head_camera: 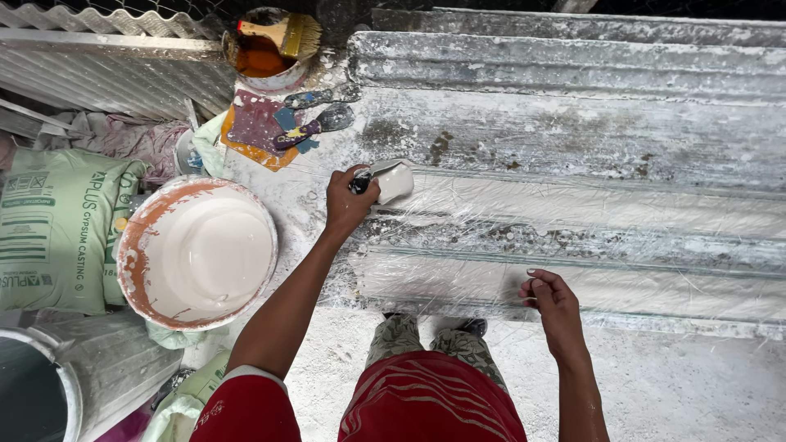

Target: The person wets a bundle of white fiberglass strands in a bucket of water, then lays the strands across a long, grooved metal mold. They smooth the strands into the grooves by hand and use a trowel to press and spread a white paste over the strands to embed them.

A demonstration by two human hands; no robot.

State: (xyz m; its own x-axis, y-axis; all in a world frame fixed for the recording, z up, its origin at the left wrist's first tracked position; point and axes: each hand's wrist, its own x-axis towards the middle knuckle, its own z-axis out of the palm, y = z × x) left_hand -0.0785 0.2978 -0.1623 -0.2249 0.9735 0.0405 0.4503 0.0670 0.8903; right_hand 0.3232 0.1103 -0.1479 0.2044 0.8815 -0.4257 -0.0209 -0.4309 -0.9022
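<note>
My left hand (347, 200) grips the dark handle of a plaster-coated paintbrush (391, 180), its white bristle head resting on the long ribbed mould (589, 237), which is wet with white plaster and glass fibre strands. My right hand (551, 301) hovers at the mould's near edge with its fingers loosely curled, pinching at thin fibres; whether it holds any is unclear. A large orange basin (131, 270) filled with white liquid plaster sits to the left of my left arm.
A green-and-white plaster sack (49, 229) lies at the far left. A small bucket (266, 57) of brown liquid with a wide brush across it stands at the top. Scrapers (315, 123) lie below it. A grey drum (74, 376) stands bottom left.
</note>
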